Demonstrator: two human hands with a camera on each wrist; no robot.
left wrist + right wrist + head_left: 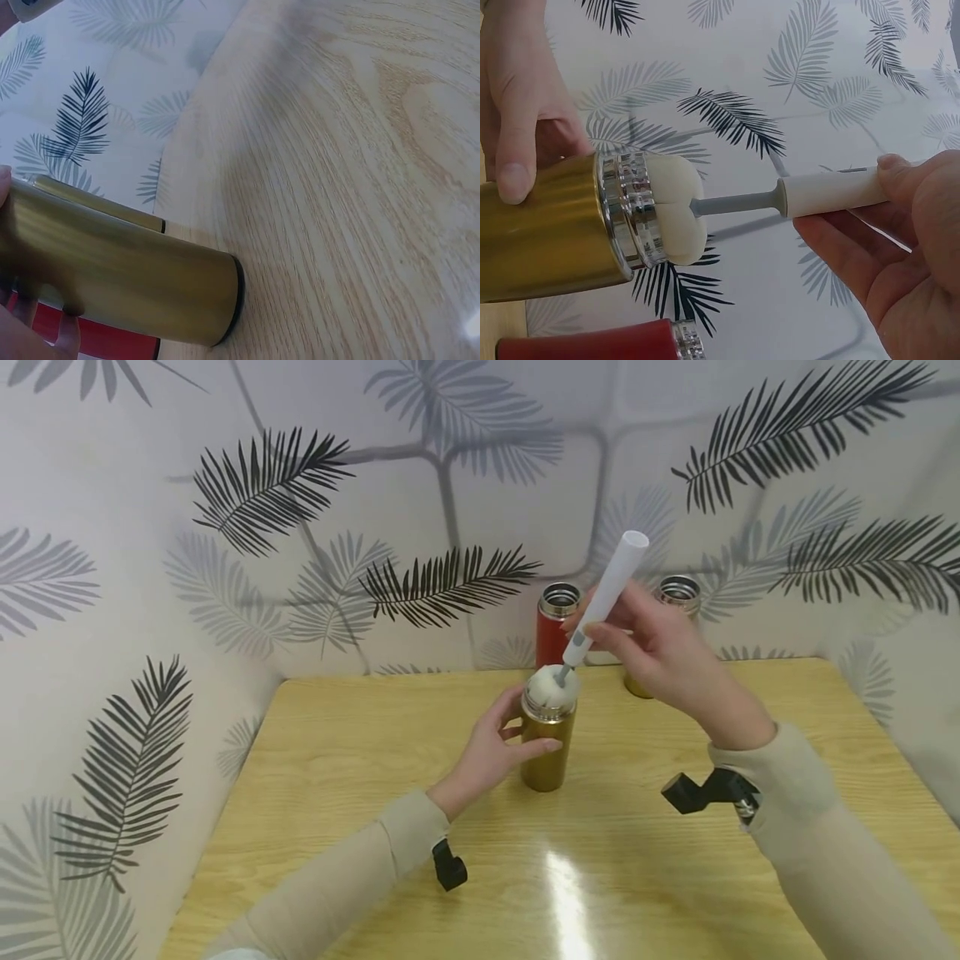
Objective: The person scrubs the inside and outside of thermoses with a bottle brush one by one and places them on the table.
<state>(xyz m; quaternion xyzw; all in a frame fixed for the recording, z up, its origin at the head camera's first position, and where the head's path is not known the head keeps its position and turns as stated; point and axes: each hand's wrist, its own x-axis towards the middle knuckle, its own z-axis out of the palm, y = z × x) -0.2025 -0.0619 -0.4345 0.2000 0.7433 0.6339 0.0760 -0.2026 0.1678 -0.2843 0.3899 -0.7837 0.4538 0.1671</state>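
A gold thermos flask (546,760) stands upright on the wooden table, lidless, its silver threaded neck showing. My left hand (497,739) grips it around the upper body, thumb across the front. In my right hand (651,639) is a bottle brush (829,193) with a white handle and grey stem, pinched between thumb and fingers and tilted up to the right. Its cream sponge head (679,210) sits at the flask's mouth, bulging out above the rim; any part inside the neck is hidden.
Behind the held flask stands a red flask (551,631), open at the top. A second gold flask (640,685) is at the back right, partly covered by my right hand. The wooden table (360,752) meets a leaf-patterned wall (390,527) at its back edge.
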